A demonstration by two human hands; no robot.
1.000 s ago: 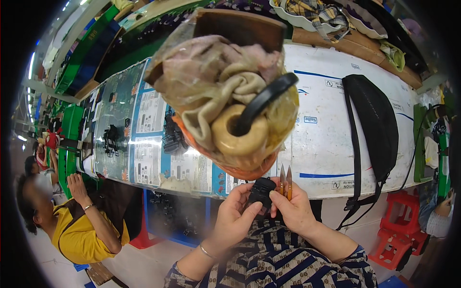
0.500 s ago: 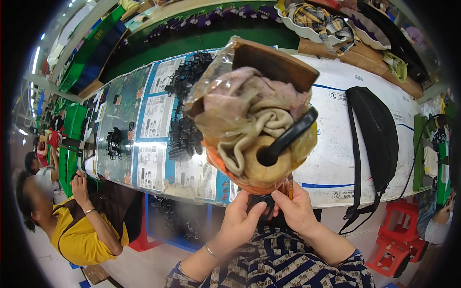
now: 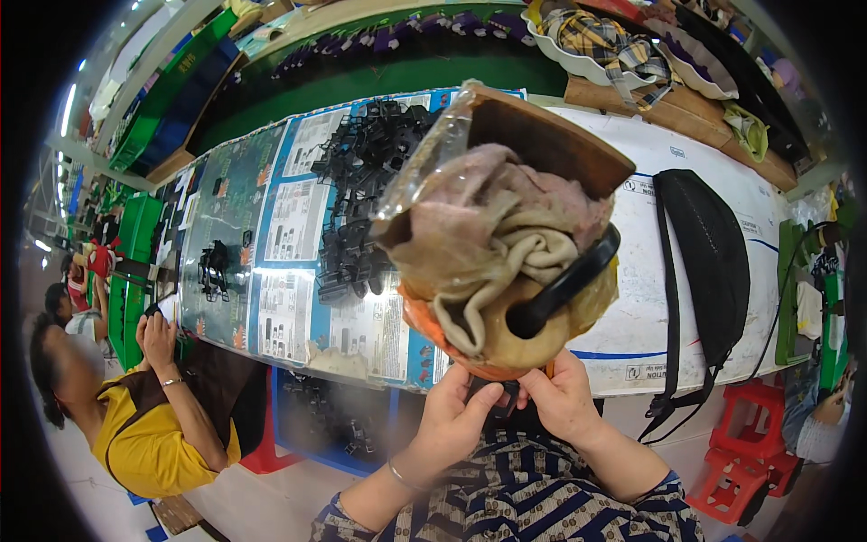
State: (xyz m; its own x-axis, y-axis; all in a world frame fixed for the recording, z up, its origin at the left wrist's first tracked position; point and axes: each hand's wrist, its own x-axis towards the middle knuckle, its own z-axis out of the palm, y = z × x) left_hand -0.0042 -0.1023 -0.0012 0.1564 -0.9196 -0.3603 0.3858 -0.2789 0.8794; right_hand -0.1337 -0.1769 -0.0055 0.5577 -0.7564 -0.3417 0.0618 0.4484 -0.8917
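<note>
Closely pinched, the black part (image 3: 508,394) sat between my left hand (image 3: 456,417) and right hand (image 3: 565,402), equally near, on the near side of the table (image 3: 632,336). Seemingly, the wrapped bundle (image 3: 506,203) overlapped its far end, so I couldn't tell its long axis.

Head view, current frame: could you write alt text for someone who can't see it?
A person's left hand and right hand hold a small, partly hidden black part below a bulky cloth-and-plastic bundle. On the table, black pieces lie piled left of the bundle and a black strapped bag to its right; a co-worker in yellow is at far left.
</note>
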